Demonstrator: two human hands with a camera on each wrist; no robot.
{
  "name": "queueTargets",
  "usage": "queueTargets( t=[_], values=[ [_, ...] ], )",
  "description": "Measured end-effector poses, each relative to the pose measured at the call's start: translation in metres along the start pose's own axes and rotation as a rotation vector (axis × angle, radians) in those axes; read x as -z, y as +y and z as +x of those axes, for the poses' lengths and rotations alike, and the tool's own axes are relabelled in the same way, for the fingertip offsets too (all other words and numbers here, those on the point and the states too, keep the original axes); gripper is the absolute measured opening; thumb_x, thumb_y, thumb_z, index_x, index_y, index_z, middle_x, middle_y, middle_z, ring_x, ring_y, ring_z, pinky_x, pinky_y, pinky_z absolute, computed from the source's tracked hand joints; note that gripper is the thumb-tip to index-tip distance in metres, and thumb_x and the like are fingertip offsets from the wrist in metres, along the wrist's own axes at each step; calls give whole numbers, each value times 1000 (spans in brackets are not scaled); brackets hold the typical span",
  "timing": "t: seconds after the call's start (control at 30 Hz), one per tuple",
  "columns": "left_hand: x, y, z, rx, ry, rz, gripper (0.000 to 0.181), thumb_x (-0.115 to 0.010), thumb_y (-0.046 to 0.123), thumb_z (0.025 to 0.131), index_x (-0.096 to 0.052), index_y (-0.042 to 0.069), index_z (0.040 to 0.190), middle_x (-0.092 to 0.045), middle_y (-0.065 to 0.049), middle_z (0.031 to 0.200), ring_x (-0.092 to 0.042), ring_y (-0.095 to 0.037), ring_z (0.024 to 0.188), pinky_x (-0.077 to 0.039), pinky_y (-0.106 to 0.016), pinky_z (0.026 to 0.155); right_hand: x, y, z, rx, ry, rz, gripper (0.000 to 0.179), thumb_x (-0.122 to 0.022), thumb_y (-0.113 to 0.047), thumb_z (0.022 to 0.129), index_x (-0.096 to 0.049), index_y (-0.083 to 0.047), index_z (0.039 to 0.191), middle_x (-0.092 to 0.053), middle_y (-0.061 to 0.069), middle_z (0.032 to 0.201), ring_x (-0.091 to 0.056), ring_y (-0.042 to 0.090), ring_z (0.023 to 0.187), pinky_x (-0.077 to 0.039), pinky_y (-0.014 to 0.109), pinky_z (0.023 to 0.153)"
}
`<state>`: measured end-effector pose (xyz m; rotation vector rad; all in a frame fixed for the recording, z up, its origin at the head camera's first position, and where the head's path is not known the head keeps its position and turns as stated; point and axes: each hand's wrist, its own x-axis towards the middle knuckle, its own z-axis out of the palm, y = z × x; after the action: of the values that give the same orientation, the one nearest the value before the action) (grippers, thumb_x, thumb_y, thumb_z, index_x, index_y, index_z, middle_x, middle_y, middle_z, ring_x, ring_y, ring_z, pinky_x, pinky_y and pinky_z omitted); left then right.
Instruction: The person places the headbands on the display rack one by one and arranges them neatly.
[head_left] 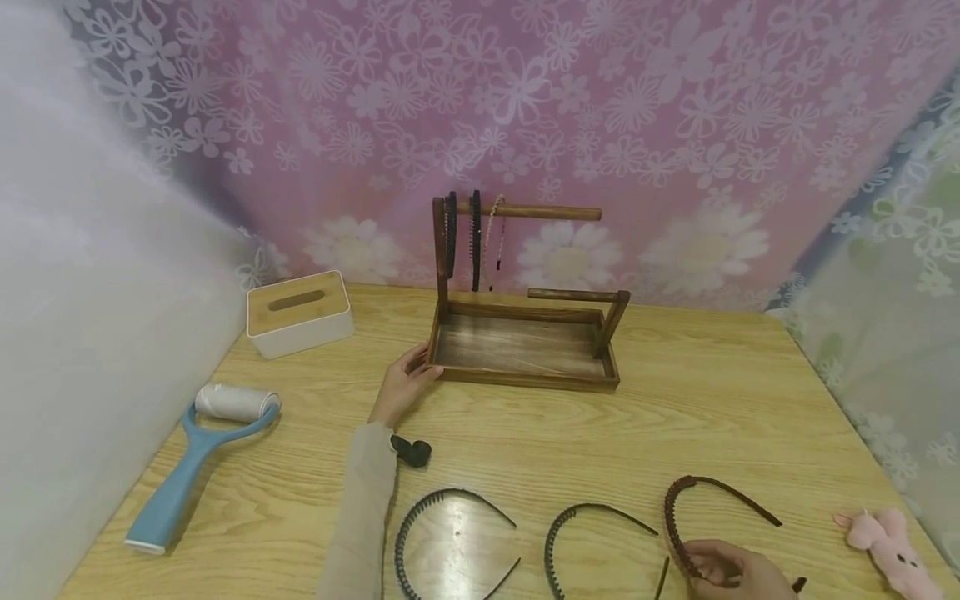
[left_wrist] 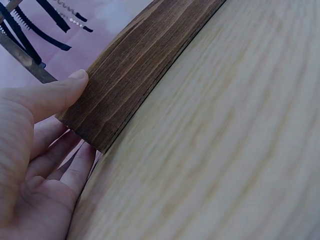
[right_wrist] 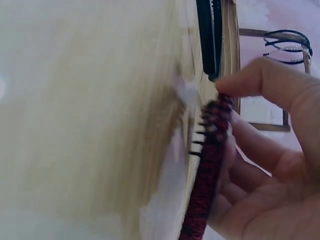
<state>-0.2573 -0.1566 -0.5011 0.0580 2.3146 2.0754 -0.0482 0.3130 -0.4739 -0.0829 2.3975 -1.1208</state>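
A dark brown wooden stand [head_left: 525, 378] with a tray base and two bars is at the middle back. My left hand [head_left: 405, 385] holds its front left corner, thumb on the front board [left_wrist: 145, 65] and fingers round the end. Two black headbands [head_left: 476, 242] and a thin beaded one [head_left: 491, 233] hang from the upper bar. At the front right, my right hand [head_left: 738, 573] pinches a dark red headband [right_wrist: 207, 170] with comb teeth between thumb and fingers. Left of it lie two dark toothed headbands, one nearer [head_left: 551, 550] and one farther off [head_left: 400, 542].
A white tissue box [head_left: 300, 337] with a wooden lid stands at the back left. In front of it lies a blue-handled lint roller [head_left: 176, 483]. A pink plush toy [head_left: 892, 550] lies at the right edge. Patterned curtains [head_left: 465, 100] hang behind the table.
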Motion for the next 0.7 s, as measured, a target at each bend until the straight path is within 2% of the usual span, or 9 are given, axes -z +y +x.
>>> queueTargets(
  t=[0.03, 0.13, 0.2, 0.27, 0.37, 0.5, 0.6, 0.7],
  values=[
    [0, 0, 0, 0, 1, -1, 64, -69, 11, 91, -40, 4, 148, -39, -18, 152, -41, -33, 140, -41, -37, 117, -2, -10, 1, -28, 73, -63, 47, -69, -18, 90, -58, 13, 123, -70, 6, 99, -54, -9, 75, -54, 16, 65],
    [0, 0, 0, 3, 0, -7, 64, -69, 11, 91, -40, 4, 148, -40, -17, 152, -41, -32, 140, -41, -37, 117, -2, -29, 7, -94, 189, -100, 45, -71, -18, 88, -61, 4, 126, -69, 3, 96, -55, -4, 74, -53, 17, 65],
    [0, 1, 0, 2, -3, -7, 64, -69, 11, 91, -40, 5, 148, -39, -17, 152, -41, -33, 140, -41, -38, 117, -1, -36, 11, -75, 241, -105, 44, -71, -17, 88, -61, 2, 127, -69, 4, 97, -55, -2, 75, -52, 18, 64],
    [0, 0, 0, 2, -2, -8, 64, -69, 12, 91, -40, 5, 148, -39, -16, 153, -40, -32, 141, -41, -37, 117, 2, -42, 17, -63, 278, -59, 45, -70, -17, 89, -59, 2, 130, -69, 3, 101, -56, -2, 76, -52, 19, 63],
    [1, 1, -1, -5, -1, -3, 64, -69, 12, 92, -40, 6, 148, -39, -15, 153, -40, -32, 141, -41, -37, 117, 9, -50, 26, 11, 317, -11, 46, -67, -14, 92, -56, 5, 132, -69, 1, 108, -57, -2, 78, -53, 20, 65],
    [1, 1, 0, -7, 7, 1, 62, -69, 12, 91, -42, 7, 147, -40, -13, 153, -41, -30, 140, -42, -36, 117, 24, -63, 42, 48, 328, 73, 49, -63, -19, 95, -52, 4, 137, -64, -20, 104, -56, -5, 84, -52, 20, 71],
    [1, 0, 1, -10, 5, 0, 62, -69, 11, 91, -43, 6, 147, -39, -14, 153, -41, -31, 140, -41, -36, 117, 37, -73, 54, 70, 327, 165, 49, -62, -23, 97, -51, -1, 140, -58, -33, 99, -55, -12, 89, -52, 15, 75],
    [1, -1, 1, -6, 3, -4, 62, -69, 11, 91, -42, 6, 147, -39, -15, 153, -40, -32, 140, -41, -37, 118, 49, -80, 66, 96, 326, 251, 53, -59, -29, 99, -46, -6, 144, -55, -37, 101, -54, -18, 94, -50, 8, 77]
  ],
)
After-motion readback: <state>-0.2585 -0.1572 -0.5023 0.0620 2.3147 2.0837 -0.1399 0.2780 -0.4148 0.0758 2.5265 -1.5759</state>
